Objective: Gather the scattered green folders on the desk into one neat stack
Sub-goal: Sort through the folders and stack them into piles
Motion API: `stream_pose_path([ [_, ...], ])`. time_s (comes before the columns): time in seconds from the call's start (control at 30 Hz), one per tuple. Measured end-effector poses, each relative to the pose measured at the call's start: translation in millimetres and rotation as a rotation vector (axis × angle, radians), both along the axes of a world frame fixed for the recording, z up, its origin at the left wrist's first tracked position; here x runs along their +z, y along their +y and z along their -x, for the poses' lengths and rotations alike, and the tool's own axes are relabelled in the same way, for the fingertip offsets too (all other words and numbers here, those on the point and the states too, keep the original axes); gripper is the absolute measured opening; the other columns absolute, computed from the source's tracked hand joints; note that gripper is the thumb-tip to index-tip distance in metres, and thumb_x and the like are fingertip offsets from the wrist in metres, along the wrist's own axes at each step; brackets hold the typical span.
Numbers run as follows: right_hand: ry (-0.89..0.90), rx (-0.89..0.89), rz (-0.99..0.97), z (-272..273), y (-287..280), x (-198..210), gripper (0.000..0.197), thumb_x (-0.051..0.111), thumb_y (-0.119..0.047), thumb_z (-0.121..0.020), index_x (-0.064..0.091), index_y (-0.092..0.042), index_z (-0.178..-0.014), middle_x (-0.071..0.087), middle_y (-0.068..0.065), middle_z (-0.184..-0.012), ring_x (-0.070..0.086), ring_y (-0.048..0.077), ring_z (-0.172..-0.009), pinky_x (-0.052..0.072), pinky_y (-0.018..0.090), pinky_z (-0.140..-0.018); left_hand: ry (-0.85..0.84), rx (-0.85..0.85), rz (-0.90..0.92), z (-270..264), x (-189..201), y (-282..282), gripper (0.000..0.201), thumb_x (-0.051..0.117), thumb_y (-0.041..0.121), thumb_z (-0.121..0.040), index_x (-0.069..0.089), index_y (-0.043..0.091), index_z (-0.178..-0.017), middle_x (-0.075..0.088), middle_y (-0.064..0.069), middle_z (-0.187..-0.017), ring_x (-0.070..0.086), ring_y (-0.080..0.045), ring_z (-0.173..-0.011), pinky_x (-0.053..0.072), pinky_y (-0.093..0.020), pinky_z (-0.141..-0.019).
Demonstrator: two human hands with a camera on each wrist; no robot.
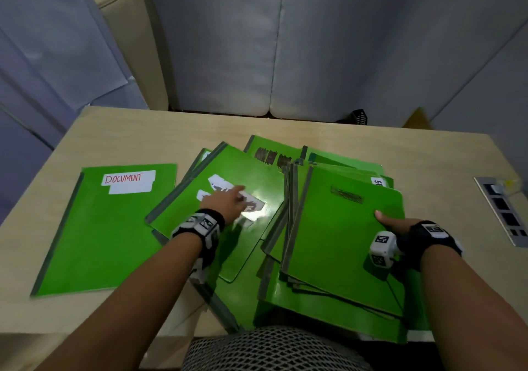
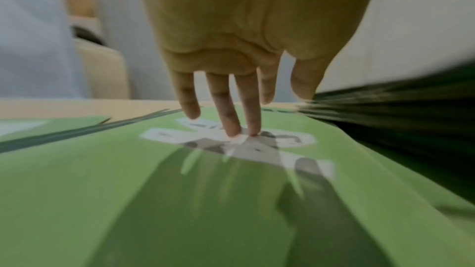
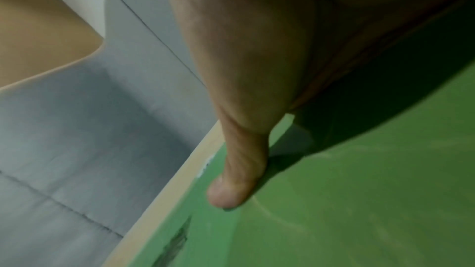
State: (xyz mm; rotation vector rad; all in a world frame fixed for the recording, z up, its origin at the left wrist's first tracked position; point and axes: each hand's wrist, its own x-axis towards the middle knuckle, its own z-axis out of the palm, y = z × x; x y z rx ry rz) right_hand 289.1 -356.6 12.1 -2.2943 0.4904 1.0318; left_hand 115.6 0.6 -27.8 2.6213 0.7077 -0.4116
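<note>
Several green folders lie on the wooden desk [image 1: 428, 156]. One with a "DOCUMENT" label [image 1: 114, 228] lies flat and alone at the left. My left hand [image 1: 233, 199] presses straight fingertips [image 2: 232, 129] on the white label of the tilted middle folder [image 1: 251, 176]. At the right sits an uneven stack of green folders [image 1: 337, 236]. My right hand [image 1: 400, 225] grips that stack at its right edge, with the thumb [image 3: 231, 192] on the top cover [image 3: 359, 210]. Its fingers are hidden under the stack. More folders [image 1: 274, 153] poke out behind.
A socket panel [image 1: 503, 210] is set into the desk at the right edge. A beige and grey sofa [image 1: 228, 56] stands behind the desk, with a black mesh basket [image 1: 360, 118] by the far edge. A mesh chair seat [image 1: 271, 350] is at the near edge.
</note>
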Motion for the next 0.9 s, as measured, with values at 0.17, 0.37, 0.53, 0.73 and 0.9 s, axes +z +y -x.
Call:
stream_pose_path([
  [0.17, 0.054, -0.102, -0.039, 11.9, -4.6, -27.0, 0.073, 0.061, -0.048, -0.089, 0.041, -0.003, -0.142, 0.046, 0.023, -0.143, 0.052, 0.041, -0.122, 0.046, 0.050, -0.098, 0.102, 0.547, -0.049, 16.5, 1.8, 66.9, 0.076, 0.069, 0.043, -0.081, 0.038, 0.006, -0.139, 0.039, -0.021, -0.143, 0.039, -0.038, -0.132, 0.039, -0.050, -0.106],
  [0.37, 0.030, -0.075, 0.065, 18.0, -7.9, -30.9, 0.087, 0.063, -0.069, -0.075, 0.049, -0.007, -0.134, 0.053, 0.027, -0.132, 0.058, 0.046, -0.104, 0.049, 0.060, -0.091, 0.177, 0.532, -0.019, 26.9, -9.6, 74.0, 0.098, 0.078, 0.060, -0.062, 0.040, 0.005, -0.134, 0.044, -0.022, -0.136, 0.044, -0.039, -0.126, 0.044, -0.048, -0.101],
  [0.53, 0.003, -0.102, -0.047, 4.1, -7.9, -26.9, 0.057, 0.057, -0.040, -0.095, 0.043, -0.010, -0.141, 0.043, 0.020, -0.145, 0.051, 0.035, -0.119, 0.045, 0.044, -0.098, 0.073, 0.515, 0.158, 13.7, -4.6, 51.0, 0.087, 0.080, 0.048, -0.068, 0.043, 0.002, -0.131, 0.055, -0.017, -0.127, 0.056, -0.035, -0.115, 0.049, -0.041, -0.091],
  [0.73, -0.048, 0.066, 0.161, 3.3, -20.7, -34.7, 0.050, 0.051, -0.025, -0.099, 0.037, -0.030, -0.147, 0.035, 0.015, -0.153, 0.058, 0.047, -0.108, 0.054, 0.052, -0.088, -0.001, 0.652, 0.496, -1.9, 10.4, 50.0, 0.082, 0.075, 0.041, -0.077, 0.041, 0.004, -0.141, 0.049, -0.018, -0.139, 0.050, -0.036, -0.123, 0.041, -0.045, -0.102],
  [0.9, -0.062, 0.189, 0.257, 3.1, -23.6, -32.3, 0.054, 0.049, -0.018, -0.098, 0.034, -0.035, -0.148, 0.033, 0.015, -0.154, 0.058, 0.047, -0.107, 0.056, 0.055, -0.083, 0.130, 0.592, 0.591, -10.2, 22.4, 47.7, 0.076, 0.071, 0.035, -0.083, 0.037, 0.007, -0.144, 0.048, -0.017, -0.134, 0.048, -0.034, -0.113, 0.039, -0.039, -0.087],
])
